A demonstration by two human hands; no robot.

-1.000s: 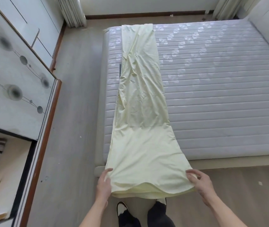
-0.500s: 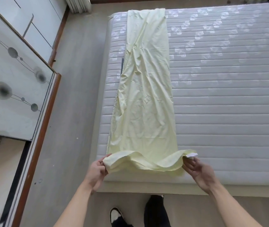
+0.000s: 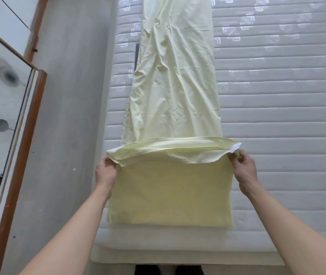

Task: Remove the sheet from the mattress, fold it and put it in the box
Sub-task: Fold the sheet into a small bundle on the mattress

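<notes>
A pale yellow sheet (image 3: 176,76), folded into a long narrow strip, lies lengthwise on the left side of the grey quilted mattress (image 3: 277,100). Its near end is raised and carried over the strip, so a doubled layer hangs below the lifted edge. My left hand (image 3: 105,172) grips the left corner of that edge. My right hand (image 3: 242,169) pinches the right corner, where a small white label sticks out. No box is in view.
A grey floor strip (image 3: 68,116) runs along the bed's left side. A wardrobe with a patterned white door and brown frame (image 3: 25,135) stands at the left. The bed's pale foot edge (image 3: 178,255) lies just before my legs.
Both hands lifted the sheet's near end off the bed's foot and moved it forward over the strip, forming a fold. I have leaned closer over the mattress.
</notes>
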